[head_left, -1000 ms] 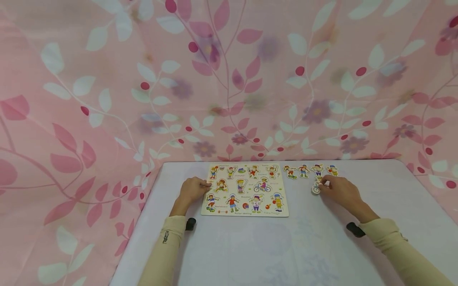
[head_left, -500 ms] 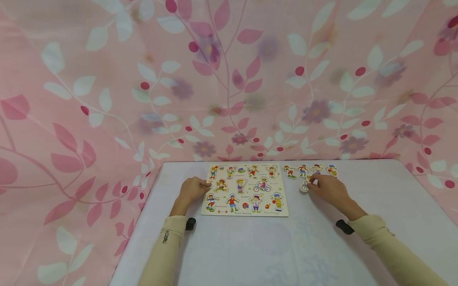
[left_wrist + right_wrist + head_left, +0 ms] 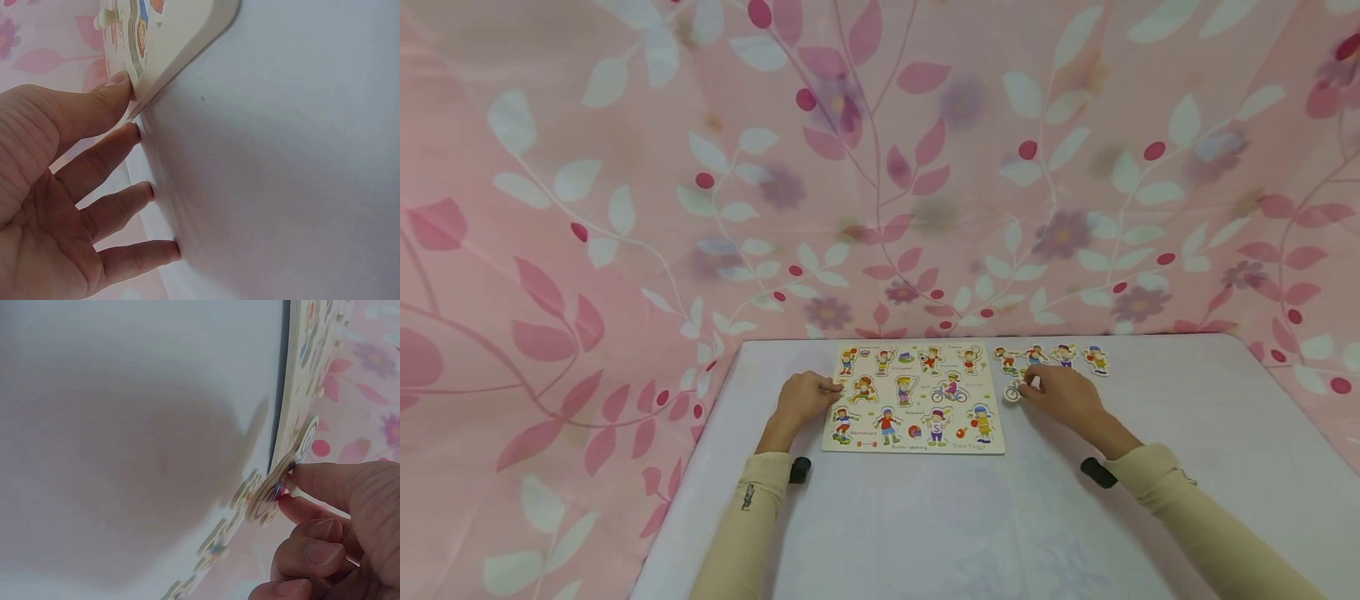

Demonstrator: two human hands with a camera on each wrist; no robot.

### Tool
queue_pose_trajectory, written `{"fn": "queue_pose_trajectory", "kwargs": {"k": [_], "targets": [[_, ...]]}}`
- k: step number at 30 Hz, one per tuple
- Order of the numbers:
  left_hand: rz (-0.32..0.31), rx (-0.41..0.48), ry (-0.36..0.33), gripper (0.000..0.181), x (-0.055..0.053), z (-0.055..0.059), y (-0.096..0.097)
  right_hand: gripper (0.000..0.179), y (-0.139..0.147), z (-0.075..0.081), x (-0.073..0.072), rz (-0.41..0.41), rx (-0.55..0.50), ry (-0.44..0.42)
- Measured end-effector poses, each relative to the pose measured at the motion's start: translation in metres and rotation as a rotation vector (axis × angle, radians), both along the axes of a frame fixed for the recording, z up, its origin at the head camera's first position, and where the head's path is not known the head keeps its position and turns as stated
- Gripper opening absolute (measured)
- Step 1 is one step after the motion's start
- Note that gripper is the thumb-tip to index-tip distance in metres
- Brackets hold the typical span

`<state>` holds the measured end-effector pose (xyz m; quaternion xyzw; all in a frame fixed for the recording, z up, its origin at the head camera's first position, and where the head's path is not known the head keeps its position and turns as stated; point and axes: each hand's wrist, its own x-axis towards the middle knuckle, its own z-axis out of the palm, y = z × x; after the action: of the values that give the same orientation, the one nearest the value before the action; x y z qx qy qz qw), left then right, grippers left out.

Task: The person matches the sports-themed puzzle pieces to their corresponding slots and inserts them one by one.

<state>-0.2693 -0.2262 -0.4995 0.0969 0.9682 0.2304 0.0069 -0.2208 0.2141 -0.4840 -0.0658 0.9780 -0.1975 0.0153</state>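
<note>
A wooden peg puzzle board printed with children playing sports lies flat on the table. My left hand is at its left edge. In the left wrist view, the thumb rests on the board's edge while the other fingers spread, fairly straight, with their tips on the tablecloth. Between thumb and index finger, my right hand pinches a bicycle puzzle piece, tilted and close to the board's right edge. Most of that piece is hidden behind the fingers in the head view; one wheel shows.
Several loose puzzle pieces shaped as children lie in a row right of the board, near the table's back edge. The table has a pale cloth. Behind it hangs a pink floral curtain. A dark band shows at the right wrist.
My right hand has moved left with the bicycle puzzle piece, from below the loose pieces to near the board's right edge. The left hand and the board have stayed in place.
</note>
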Motion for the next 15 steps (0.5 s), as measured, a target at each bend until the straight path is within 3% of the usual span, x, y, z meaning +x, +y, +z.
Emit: {"fn": "queue_pose_trajectory", "kwargs": {"k": [10, 15], "targets": [[-0.002, 0.003, 0.000, 0.016, 0.001, 0.002, 0.000, 0.017, -0.026, 0.002, -0.008, 0.054, -0.008, 0.057], [-0.005, 0.004, 0.003, 0.016, 0.000, -0.001, 0.000, 0.016, -0.041, 0.001, -0.012, 0.073, -0.003, 0.039]]}}
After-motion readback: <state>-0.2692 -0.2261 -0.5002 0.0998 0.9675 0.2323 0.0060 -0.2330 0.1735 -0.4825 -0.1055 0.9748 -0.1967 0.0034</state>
